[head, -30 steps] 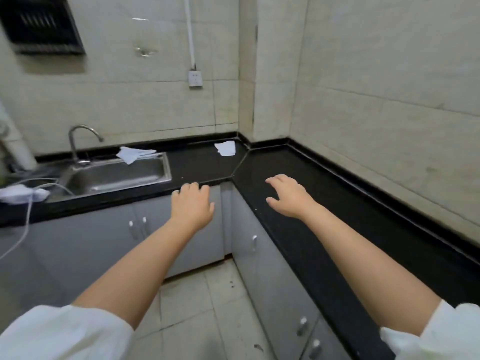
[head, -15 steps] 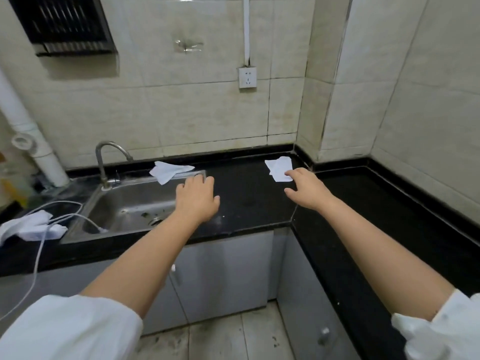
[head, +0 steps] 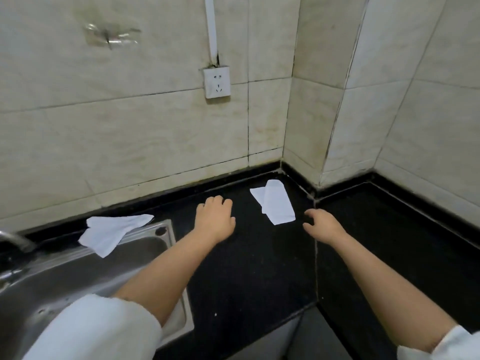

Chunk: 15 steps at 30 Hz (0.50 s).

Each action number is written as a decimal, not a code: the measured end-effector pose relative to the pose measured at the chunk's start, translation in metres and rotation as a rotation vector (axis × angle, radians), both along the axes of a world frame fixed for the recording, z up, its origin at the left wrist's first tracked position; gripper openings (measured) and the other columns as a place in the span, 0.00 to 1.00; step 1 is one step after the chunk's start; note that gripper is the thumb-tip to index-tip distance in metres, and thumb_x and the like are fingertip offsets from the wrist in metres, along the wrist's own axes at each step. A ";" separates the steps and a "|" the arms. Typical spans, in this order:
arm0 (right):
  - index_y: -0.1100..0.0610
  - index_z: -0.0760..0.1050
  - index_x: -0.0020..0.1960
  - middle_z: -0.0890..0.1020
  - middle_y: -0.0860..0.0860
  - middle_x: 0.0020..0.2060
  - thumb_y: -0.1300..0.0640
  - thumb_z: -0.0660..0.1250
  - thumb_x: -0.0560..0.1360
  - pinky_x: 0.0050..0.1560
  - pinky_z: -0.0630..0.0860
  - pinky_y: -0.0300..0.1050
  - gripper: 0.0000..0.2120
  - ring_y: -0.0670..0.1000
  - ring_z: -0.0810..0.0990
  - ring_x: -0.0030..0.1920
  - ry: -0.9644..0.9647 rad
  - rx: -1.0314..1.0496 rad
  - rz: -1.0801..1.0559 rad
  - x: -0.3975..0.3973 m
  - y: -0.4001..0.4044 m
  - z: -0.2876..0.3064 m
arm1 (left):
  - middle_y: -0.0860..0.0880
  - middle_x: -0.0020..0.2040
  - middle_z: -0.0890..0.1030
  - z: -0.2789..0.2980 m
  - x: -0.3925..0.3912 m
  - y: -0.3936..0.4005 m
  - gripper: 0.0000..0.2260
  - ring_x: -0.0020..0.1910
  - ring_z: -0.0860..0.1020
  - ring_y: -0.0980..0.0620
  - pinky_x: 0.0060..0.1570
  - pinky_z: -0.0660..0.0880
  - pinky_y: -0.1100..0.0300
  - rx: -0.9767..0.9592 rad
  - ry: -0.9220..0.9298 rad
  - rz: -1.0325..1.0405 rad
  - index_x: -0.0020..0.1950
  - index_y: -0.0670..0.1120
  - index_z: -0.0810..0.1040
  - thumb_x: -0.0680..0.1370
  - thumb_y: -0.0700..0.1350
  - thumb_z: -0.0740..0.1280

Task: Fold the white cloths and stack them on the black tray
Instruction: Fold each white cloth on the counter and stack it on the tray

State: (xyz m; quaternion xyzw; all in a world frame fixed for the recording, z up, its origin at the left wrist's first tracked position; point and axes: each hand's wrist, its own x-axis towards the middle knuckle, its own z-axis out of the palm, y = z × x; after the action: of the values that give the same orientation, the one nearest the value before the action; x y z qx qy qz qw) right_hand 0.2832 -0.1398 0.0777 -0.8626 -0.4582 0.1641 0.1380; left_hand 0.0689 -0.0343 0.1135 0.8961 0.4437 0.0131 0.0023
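The black counter (head: 259, 268) fills the low half of the view, with the steel sink (head: 78, 276) at 8 o'clock. 2 white cloths lie there. The left cloth (head: 111, 233) droops over the sink's back rim at 9 o'clock. The right cloth (head: 275, 202) lies flat near the corner, at 12 o'clock from the hands. No black tray shows.

The left hand (head: 215, 220) hangs over the counter with fingers bent loosely, holding nothing. The right hand (head: 323, 224) is loosely spread and holds nothing, just beside the right cloth.

This looks like the very first step: picking up a cloth. Next, the right hand likely needs to pinch that cloth's near edge.
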 end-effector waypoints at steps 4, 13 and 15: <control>0.60 0.67 0.66 0.74 0.59 0.61 0.56 0.60 0.76 0.59 0.74 0.52 0.19 0.57 0.74 0.61 0.046 -0.053 -0.079 0.028 0.037 -0.045 | 0.46 0.68 0.69 -0.038 0.045 0.042 0.19 0.67 0.67 0.46 0.63 0.67 0.53 -0.087 -0.027 -0.081 0.69 0.44 0.66 0.80 0.49 0.58; 0.63 0.69 0.63 0.72 0.61 0.62 0.53 0.59 0.77 0.61 0.69 0.53 0.18 0.61 0.68 0.64 0.000 -0.144 -0.279 0.083 0.130 -0.125 | 0.48 0.69 0.67 -0.124 0.093 0.093 0.19 0.68 0.66 0.48 0.66 0.66 0.54 -0.289 0.098 -0.109 0.70 0.46 0.65 0.80 0.49 0.57; 0.63 0.73 0.60 0.74 0.61 0.60 0.55 0.58 0.77 0.58 0.70 0.52 0.16 0.61 0.71 0.61 -0.007 -0.142 -0.265 0.090 0.143 -0.139 | 0.47 0.68 0.69 -0.135 0.099 0.105 0.18 0.66 0.68 0.49 0.64 0.67 0.55 -0.301 0.108 -0.088 0.69 0.46 0.66 0.80 0.49 0.57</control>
State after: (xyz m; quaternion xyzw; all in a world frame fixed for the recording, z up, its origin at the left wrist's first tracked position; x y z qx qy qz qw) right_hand 0.3734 0.0030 -0.0610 -0.9236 -0.3281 0.1734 0.0955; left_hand 0.1681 0.0703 -0.0212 0.9036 0.4003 -0.1019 0.1131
